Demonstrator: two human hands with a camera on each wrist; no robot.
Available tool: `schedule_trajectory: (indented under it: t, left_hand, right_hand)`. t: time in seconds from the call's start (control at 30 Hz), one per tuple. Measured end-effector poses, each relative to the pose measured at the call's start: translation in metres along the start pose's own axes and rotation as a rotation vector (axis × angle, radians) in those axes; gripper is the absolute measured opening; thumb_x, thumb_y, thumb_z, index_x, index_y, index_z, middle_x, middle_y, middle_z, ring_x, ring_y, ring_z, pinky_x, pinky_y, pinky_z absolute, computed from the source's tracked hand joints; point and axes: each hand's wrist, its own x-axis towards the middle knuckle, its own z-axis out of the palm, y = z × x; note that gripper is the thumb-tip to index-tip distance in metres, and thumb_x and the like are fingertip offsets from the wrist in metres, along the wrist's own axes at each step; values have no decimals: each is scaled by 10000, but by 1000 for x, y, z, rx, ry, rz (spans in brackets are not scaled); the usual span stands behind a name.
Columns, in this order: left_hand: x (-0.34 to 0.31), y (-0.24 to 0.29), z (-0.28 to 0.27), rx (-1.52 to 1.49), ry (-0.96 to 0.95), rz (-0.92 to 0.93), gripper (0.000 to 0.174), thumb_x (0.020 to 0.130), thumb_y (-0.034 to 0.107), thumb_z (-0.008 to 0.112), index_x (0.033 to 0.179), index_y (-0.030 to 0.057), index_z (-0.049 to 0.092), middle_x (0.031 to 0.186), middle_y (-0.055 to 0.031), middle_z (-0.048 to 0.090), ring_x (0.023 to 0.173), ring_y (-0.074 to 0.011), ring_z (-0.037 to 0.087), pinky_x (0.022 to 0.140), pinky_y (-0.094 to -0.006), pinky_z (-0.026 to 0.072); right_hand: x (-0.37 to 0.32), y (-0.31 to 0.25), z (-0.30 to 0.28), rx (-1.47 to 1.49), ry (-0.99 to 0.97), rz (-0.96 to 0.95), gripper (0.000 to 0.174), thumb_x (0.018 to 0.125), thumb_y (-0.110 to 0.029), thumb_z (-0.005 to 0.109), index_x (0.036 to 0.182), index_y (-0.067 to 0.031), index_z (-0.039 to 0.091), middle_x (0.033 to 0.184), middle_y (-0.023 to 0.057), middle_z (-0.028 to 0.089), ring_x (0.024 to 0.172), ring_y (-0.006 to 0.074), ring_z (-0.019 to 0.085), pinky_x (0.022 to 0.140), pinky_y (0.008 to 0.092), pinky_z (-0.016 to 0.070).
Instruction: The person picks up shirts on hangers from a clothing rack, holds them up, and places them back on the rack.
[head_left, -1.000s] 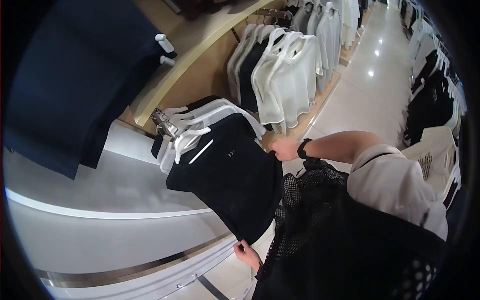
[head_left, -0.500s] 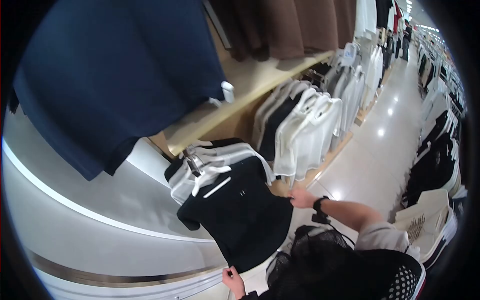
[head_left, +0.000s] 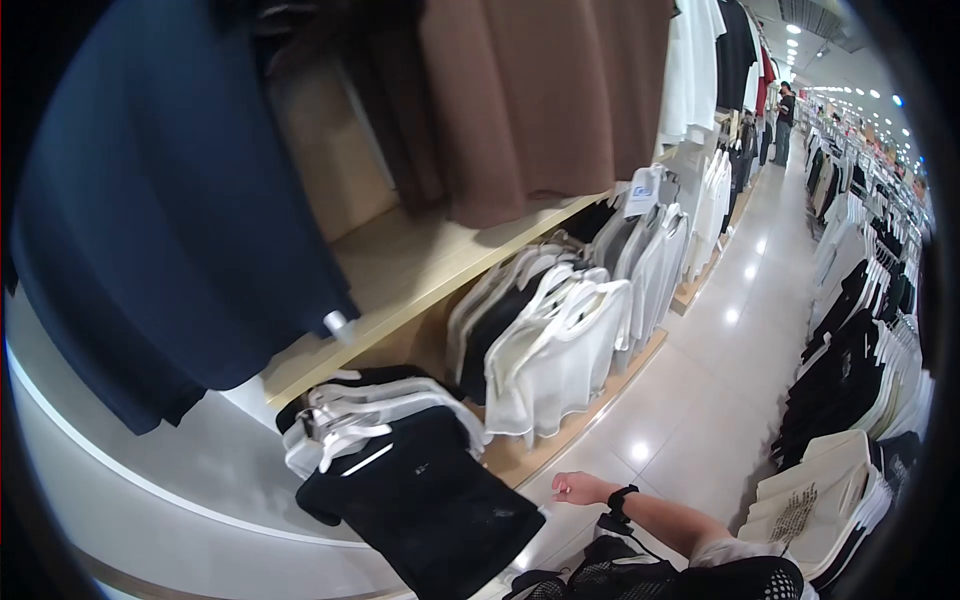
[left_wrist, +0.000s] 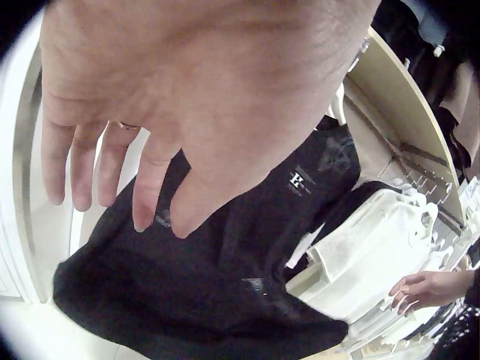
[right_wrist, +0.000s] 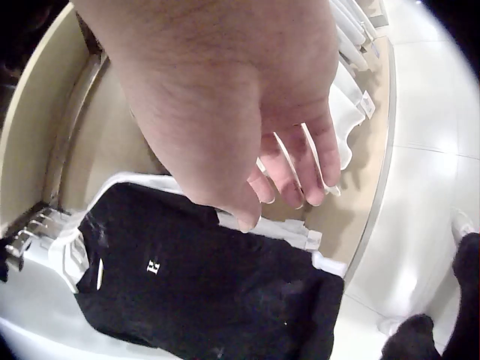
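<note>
A black T-shirt (head_left: 425, 500) with a small white chest print hangs from a white hanger (head_left: 350, 440) at the front of a low rail. My right hand (head_left: 585, 488) is just beyond its hem in the head view, holding nothing. Seen from the right wrist, this hand (right_wrist: 240, 112) has its fingers loosely extended over the shirt (right_wrist: 202, 277). My left hand (left_wrist: 187, 105) is outside the head view. Its fingers are spread and relaxed in the left wrist view, in front of the black shirt (left_wrist: 217, 255), with nothing gripped.
More white and grey tops (head_left: 560, 360) hang along the low rail to the right. Above it runs a wooden shelf (head_left: 440, 285), with navy garments (head_left: 170, 220) and brown garments (head_left: 545, 110) overhead. Another clothes rack (head_left: 850, 370) lines the aisle (head_left: 700, 370), where a person (head_left: 785, 125) stands far off.
Both hands have let go of the black shirt's hem, which they held stretched out before. The head view has tilted up along the aisle, and the left hand has dropped out of it.
</note>
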Motion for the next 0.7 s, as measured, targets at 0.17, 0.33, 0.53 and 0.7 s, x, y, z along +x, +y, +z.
schedule_trajectory:
  t: [0.17,0.33,0.53,0.7]
  left_hand:
    - [46,77,50,5,-65,145,484,1110,389,552,1325,-28,673,1297,-271,702,1218,-470,633,1056,-537,499]
    - [80,197,102,-67,-134,257,453,1107,339,579,1409,11,658,1431,-280,649,1391,-383,578,1199,-483,421]
    - [39,431,101,-237,121,461,157,967,126,757,984,-15,691,963,-188,737,906,-348,740,835,-432,588]
    - [64,517,134,-288,45,521,137,979,108,746,1019,-9,687,957,-182,733,928,-329,740,856,-421,585]
  right_hand:
    - [-50,70,-73,98,168,72,484,1021,-455,725,1264,-39,675,1092,190,791,980,354,766,895,446,598]
    - [-87,128,-141,251,421,141,427,1034,-408,703,1193,-11,710,1057,217,783,974,378,760,883,448,597]
    - [-130,165,-201,334,499,183,370,1062,-349,697,1228,-19,711,1042,175,781,925,294,763,854,401,609]
    - [-144,213,-236,399,536,207,367,1067,-336,696,1251,-19,700,1087,156,778,914,250,757,830,390,609]
